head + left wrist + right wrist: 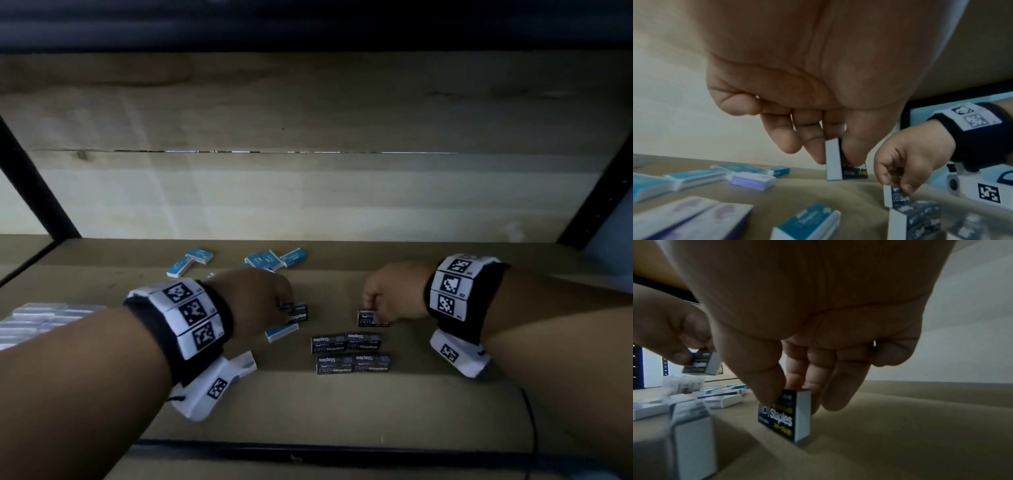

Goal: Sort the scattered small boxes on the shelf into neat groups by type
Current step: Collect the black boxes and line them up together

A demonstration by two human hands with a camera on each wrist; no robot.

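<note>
On the cardboard-lined shelf (445, 404), each hand pinches one dark staples box. The left hand (253, 294) holds its staples box (298, 313) between thumb and fingertips, lifted clear of the shelf in the left wrist view, its long axis upright. The right hand (390, 291) pinches a second staples box (786, 415) standing on end, its lower corner touching the shelf. Nearer the front edge, four dark staples boxes (351, 353) lie flat in a two-by-two block, long axes running left-right. About six blue boxes (270, 260) lie scattered behind, pointing various ways.
</note>
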